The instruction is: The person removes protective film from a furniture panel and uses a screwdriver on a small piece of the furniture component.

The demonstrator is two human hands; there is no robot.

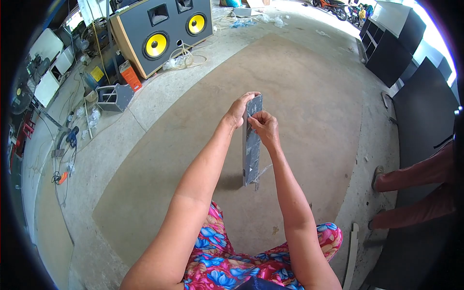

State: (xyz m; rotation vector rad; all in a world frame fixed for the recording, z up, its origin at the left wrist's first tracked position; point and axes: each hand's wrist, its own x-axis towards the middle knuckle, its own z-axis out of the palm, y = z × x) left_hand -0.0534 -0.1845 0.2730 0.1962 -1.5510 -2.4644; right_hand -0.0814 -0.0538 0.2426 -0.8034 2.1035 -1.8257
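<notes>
A long, narrow dark-grey bundle (252,154), with a shiny film-like surface, stands nearly upright in front of me. My left hand (238,111) is closed around its upper end, fingers over the top edge. Against the face of the bundle, just below, my right hand (267,128) makes a pinch. What lies between those fingertips is too small to make out. From the bundle's lower end hangs a loose strip of clear film (262,171).
A brown sheet (309,101) covers the floor beneath me. A large speaker cabinet (176,29), an orange box (130,76) and cables are at left. Dark panels (423,104) lean at right, beside another person's legs (415,174). A pale strip (351,256) lies near my knee.
</notes>
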